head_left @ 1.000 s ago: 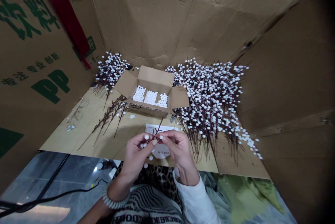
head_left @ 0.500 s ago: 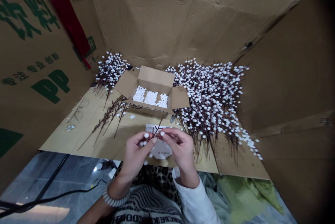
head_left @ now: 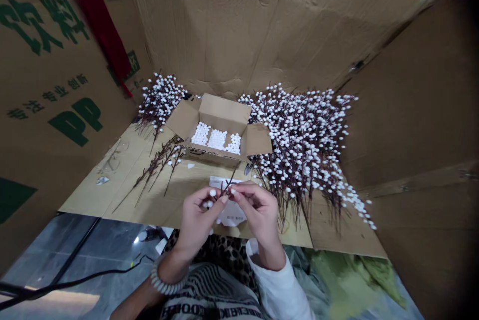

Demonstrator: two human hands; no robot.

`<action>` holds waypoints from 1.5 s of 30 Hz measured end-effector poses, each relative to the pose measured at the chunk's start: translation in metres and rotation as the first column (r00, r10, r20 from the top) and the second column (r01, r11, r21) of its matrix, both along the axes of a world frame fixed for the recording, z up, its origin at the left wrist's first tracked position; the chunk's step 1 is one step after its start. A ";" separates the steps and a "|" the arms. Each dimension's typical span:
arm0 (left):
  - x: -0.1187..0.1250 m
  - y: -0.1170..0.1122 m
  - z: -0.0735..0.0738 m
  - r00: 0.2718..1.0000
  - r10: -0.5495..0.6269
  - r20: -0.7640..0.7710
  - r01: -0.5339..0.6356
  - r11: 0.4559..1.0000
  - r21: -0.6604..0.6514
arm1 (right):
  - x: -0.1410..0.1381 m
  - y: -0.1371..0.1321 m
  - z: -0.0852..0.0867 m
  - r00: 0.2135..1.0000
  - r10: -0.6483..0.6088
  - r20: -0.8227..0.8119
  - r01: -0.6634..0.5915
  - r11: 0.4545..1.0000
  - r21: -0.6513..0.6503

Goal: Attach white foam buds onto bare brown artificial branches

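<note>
My left hand [head_left: 200,214] is closed round a brown artificial berry stem [head_left: 232,174], whose bare end points away from me. White berries on this stem show beside the left fingers. My right hand [head_left: 262,208] pinches a small white berry [head_left: 232,191] against a twig of the same stem, and its fingertips nearly meet the left thumb. Exactly how the berry sits on the twig is too small to make out. Under the hands lies a white paper [head_left: 232,214]. Just beyond stands an open cardboard box [head_left: 213,158] with white foam berries [head_left: 217,138] in three groups.
Finished-looking berry stems [head_left: 299,145] are heaped on the right, with a smaller bunch [head_left: 160,98] at the back left. Bare brown stems [head_left: 153,168] lie left of the box, near clear plastic scraps [head_left: 112,158]. Cardboard walls [head_left: 262,26] surround the table [head_left: 90,200].
The hands stay closed on the stem and berry with only slight finger movement. The whole view has shifted a little.
</note>
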State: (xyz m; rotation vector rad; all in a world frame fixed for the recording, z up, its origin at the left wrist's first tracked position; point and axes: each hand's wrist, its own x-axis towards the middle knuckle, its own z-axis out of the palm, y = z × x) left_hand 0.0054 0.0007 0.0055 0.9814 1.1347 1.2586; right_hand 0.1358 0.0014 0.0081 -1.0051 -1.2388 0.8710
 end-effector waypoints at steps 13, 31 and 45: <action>0.001 0.001 -0.002 1.000 -0.020 0.004 0.020 1.000 -0.012 | -0.001 0.001 0.000 0.999 -0.006 0.035 0.004 0.999 0.052; -0.011 0.001 -0.001 0.989 0.044 0.139 -0.022 0.988 -0.154 | 0.030 0.171 0.035 -0.123 0.254 0.959 -0.006 0.966 -0.257; -0.016 0.000 0.004 0.985 -0.063 0.159 0.089 0.983 -0.164 | 0.022 0.186 0.004 -0.339 0.319 0.885 -0.016 0.939 -0.344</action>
